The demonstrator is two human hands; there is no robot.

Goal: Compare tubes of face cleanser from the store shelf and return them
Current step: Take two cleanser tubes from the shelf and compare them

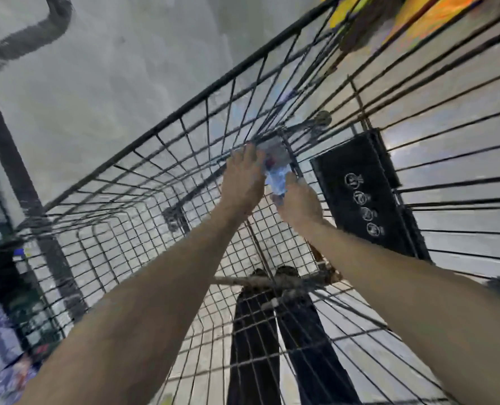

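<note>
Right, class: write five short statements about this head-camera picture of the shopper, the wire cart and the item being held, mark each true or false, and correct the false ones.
1. Both hands are on the pale blue packet. True: the left hand and the right hand grip it from either side.
2. The hands are held above a wire shopping cart. True.
3. The black panel with round white symbols sits left of the left hand. False: it is to the right of the right hand.
4. The packet's label can be read. False: it is too blurred.
5. The person wears long sleeves. False: both forearms are bare.
</note>
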